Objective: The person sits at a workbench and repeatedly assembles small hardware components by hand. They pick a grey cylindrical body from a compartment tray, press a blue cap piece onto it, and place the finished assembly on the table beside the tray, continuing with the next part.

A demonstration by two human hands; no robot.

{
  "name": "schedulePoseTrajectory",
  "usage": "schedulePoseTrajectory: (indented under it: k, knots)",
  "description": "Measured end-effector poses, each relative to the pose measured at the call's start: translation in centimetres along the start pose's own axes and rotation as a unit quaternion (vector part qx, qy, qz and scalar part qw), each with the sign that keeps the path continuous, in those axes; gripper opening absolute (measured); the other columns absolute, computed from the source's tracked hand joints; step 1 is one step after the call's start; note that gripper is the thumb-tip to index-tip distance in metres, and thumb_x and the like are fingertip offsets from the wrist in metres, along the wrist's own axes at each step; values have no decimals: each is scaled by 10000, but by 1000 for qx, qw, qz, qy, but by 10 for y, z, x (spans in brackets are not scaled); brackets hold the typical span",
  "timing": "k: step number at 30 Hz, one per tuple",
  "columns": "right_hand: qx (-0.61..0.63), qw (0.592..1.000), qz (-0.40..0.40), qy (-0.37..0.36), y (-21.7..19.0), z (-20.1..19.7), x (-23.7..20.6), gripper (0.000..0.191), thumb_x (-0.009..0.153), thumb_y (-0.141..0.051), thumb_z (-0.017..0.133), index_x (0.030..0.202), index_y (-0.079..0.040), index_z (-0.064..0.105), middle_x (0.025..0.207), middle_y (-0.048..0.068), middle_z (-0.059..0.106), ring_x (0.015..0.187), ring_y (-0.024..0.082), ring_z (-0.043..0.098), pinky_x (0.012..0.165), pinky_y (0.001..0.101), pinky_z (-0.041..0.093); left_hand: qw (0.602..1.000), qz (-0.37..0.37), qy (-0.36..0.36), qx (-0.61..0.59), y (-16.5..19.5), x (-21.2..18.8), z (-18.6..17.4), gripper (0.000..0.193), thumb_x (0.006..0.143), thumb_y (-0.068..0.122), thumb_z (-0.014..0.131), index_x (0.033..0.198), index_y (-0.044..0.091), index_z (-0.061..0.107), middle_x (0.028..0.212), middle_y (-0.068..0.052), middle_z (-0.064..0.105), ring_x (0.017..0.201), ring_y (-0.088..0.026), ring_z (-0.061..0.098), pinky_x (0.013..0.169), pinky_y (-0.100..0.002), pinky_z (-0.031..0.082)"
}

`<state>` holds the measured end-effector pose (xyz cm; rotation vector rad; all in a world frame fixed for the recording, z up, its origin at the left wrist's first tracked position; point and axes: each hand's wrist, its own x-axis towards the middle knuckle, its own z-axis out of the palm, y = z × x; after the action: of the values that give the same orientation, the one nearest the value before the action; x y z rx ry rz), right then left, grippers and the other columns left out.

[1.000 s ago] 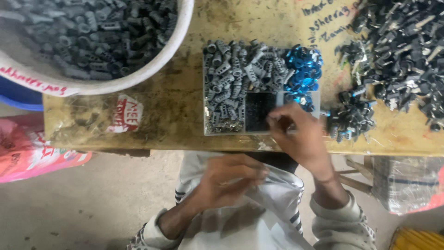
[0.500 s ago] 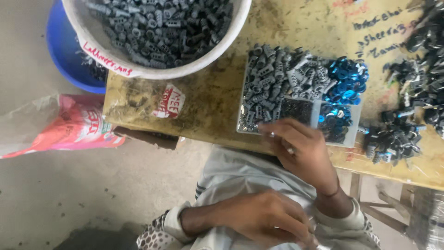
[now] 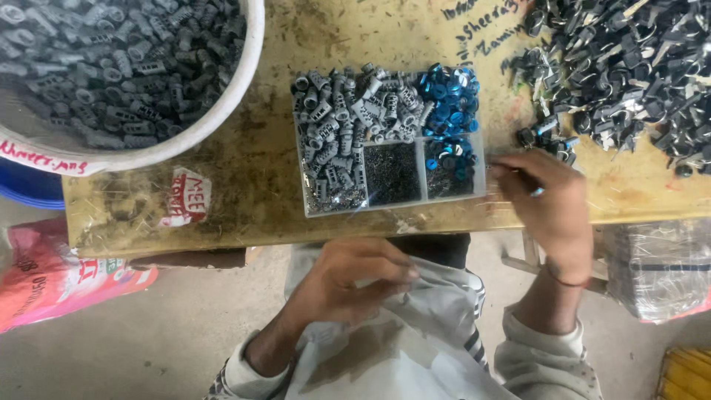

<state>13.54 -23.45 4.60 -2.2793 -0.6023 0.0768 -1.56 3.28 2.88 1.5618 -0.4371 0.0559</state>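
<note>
Hands: right hand [image 3: 552,211] beside compartment tray [image 3: 307,196], left hand [image 3: 348,281] in lap.

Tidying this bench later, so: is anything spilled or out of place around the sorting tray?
Yes. The grey sleeves heap above the clear tray walls and spill onto the blue discs. A few dark clips lie loose near the right hand.

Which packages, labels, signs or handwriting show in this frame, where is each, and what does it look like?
Sticker: on the wooden table's near left part, white, crumpled, red lettering.
Bucket rim writing: red handwriting on the white bucket's near edge, upper left.
Table writing: dark handwritten lines on the tabletop, top centre.
Pink bag: on the floor, lower left, printed plastic.
Clear wrapped package: floor, right.
</note>
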Motion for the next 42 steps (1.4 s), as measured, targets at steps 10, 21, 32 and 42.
schedulePoseTrajectory:
  k: [10,21,32,42]
  knots:
    - [-177,974,-135,-36,-14,51,33,139,878,-132,770,1011,-117,731,921,112,657,780,343,680,622,443,525,997,-19,65,46,-31,-3,-4,183,881,-18,789,1040,63,746,1065,-74,783,951,-191,787,789,-301,652]
    - [6,999,-43,-11,9,49,14,241,837,38,823,964,-18,625,1024,137,706,781,221,706,668,317,539,997,-18,75,2,-43,-8,12,195,913,-67,724,1076,39,724,1111,-108,758,965,-203,780,794,-295,671]
    - [311,948,15,-59,0,45,-6,272,924,81,701,1145,-73,735,1079,26,726,897,129,682,768,258,580,968,66,65,234,-48,13,8,241,873,-63,713,1086,46,688,1171,-125,735,1063,-253,737,866,-353,634]
    - [484,838,189,-166,-5,64,-34,142,1026,6,595,1164,38,605,894,128,712,717,182,721,613,282,593,940,109,40,322,-33,15,10,312,878,3,721,1175,38,637,1292,-115,657,1194,-306,662,965,-416,593]
